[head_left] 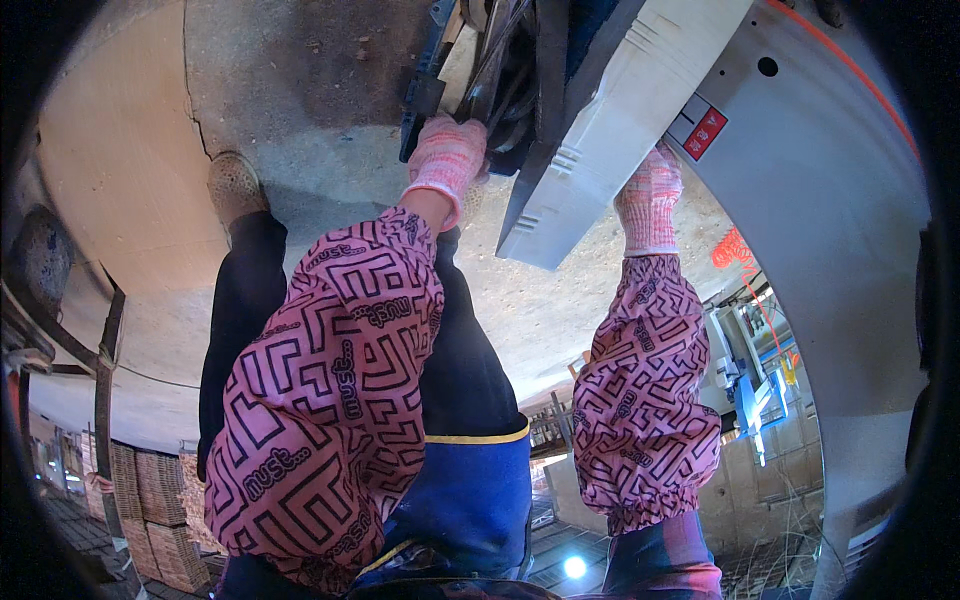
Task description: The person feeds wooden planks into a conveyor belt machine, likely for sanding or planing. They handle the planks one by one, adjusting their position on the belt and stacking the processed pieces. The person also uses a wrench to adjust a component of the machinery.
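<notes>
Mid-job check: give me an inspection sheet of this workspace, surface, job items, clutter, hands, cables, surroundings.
Surface: bare concrete floor, cracked and dusty.
Job's things: dark metal machine parts; pale grey panel slanting down between the hands.
Clutter: nothing seen.
Hands: left hand, gloved, grips the dark parts; right hand, gloved, rests at the panel's edge, grip hidden.
Cables: orange line along the machine housing.
Surroundings: stacked wooden pieces; other machinery.

Cracked concrete floor [300,90], stacked wooden pallets [150,500], bright lamp [574,566] behind.
</notes>
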